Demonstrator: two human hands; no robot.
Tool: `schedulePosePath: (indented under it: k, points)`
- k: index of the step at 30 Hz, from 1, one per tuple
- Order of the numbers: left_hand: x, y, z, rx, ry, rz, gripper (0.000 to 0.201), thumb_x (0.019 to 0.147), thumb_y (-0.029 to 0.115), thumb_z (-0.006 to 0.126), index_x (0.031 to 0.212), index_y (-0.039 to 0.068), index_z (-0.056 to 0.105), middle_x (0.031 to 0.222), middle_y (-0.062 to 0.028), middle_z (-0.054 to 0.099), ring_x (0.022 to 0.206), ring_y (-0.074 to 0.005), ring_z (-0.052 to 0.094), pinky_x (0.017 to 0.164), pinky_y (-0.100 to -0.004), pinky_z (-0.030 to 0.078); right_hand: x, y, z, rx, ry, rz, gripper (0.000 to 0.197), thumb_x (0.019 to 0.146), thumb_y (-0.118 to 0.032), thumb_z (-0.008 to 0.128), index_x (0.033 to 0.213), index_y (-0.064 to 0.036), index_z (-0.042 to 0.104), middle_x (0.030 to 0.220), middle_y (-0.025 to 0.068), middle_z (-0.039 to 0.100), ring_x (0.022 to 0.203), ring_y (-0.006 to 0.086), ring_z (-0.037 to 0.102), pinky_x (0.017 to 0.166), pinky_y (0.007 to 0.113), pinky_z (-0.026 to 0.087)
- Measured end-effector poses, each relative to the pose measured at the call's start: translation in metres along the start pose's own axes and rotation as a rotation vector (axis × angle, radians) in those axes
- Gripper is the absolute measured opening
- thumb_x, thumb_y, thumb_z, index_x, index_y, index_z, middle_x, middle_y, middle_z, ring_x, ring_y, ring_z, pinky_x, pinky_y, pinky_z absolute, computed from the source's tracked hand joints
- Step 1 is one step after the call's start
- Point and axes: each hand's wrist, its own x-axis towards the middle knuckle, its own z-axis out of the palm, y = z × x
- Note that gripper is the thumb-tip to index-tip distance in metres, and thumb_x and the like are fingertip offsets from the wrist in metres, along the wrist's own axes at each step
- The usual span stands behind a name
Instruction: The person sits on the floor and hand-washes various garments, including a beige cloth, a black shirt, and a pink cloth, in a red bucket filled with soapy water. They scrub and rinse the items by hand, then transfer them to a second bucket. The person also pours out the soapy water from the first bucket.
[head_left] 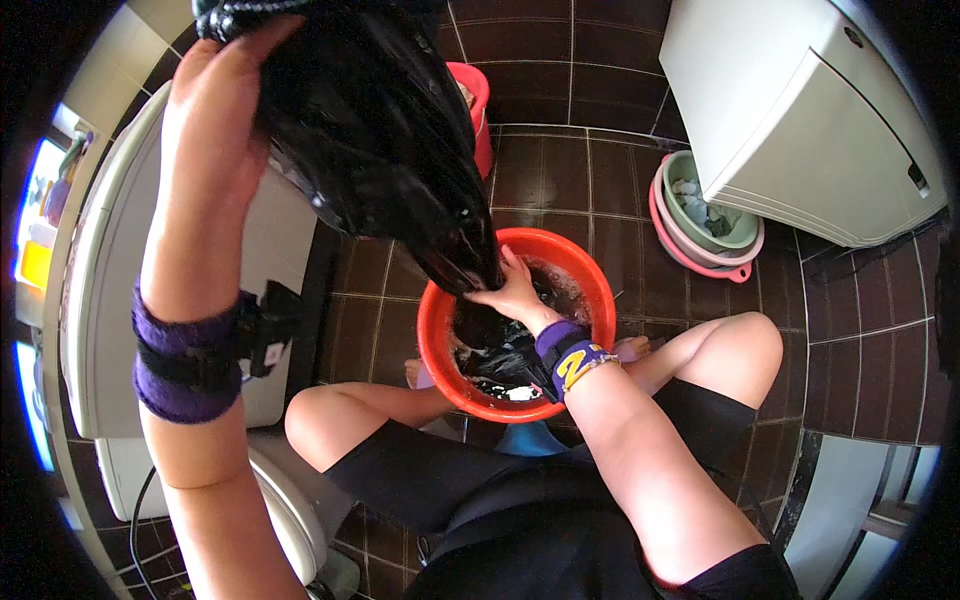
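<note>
We see the left hand (212, 95) raised near the upper edge, closed on the top of a long, glossy black cloth (375, 150), though we cannot tell how its fingertips sit. The right hand (512, 292) pinches the cloth's lower end between thumb and fingers, above the orange-red basin (432, 355). The cloth thus hangs slantwise between both hands, its lower end over the basin, where we make out dark, foamy water. Purple bands circle both wrists. The basin stands between the person's bent, parted legs. Beyond it, we notice a red bucket (482, 140) partly behind the cloth, and to the right, a green basin (742, 232) nested in pink ones, beside a white cabinet (800, 130) on dark tiles.
</note>
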Motion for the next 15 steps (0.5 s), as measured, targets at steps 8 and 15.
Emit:
schedulePosePath:
  k: [8,15]
  points:
    - [-0.003,-0.065,-0.091,0.122,0.233,-0.109,0.023,0.081,0.0,0.062,0.104,-0.003,0.062,0.096,-0.0111,0.067,0.089,-0.0205,0.063,0.081,-0.0314,0.049,-0.035,-0.043,-0.068,0.535,-0.152,0.023,0.04,0.083,-0.011,0.057,0.121,0.0029,0.053,0.112,0.0115,0.062,0.102,0.0195,0.057,0.093,0.032,0.041]
    - [-0.109,-0.193,-0.076,0.32,0.08,-0.281,0.022,0.078,-0.002,0.056,0.099,0.0,0.063,0.086,-0.0018,0.064,0.079,-0.011,0.056,0.073,-0.0269,0.046,-0.051,-0.156,-0.162,0.263,-0.277,-0.265,0.031,0.08,-0.008,0.071,0.106,-0.0023,0.055,0.096,0.0016,0.061,0.089,0.0105,0.056,0.083,0.027,0.048]
